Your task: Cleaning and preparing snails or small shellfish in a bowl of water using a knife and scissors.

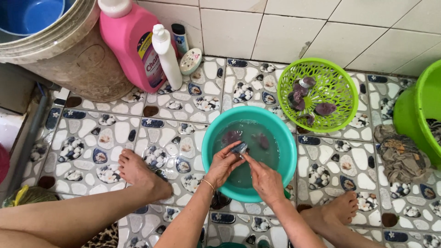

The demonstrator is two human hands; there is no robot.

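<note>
Two hands are recorded over a teal basin point(209, 138) at centre frame, set on the pebble-patterned tiled floor point(115, 133). The basin is filled with cloudy water, in which two dark purple pieces point(231, 136) are seen submerged. A small grey item point(239, 148) is held between the left hand point(223, 163) and the right hand point(265, 180), the fingers of both closed upon it just above the water.

A green perforated basket point(335, 73), upper right of the basin, is seen to contain several more purple pieces point(325, 109). A green tub point(415, 110) is cut off by the right edge; a crumpled cloth point(402, 156) lies beside it. At upper left, a pink detergent bottle point(131, 41), a white pump bottle point(166, 55) and a large grimy bucket point(73, 59) are noted.
</note>
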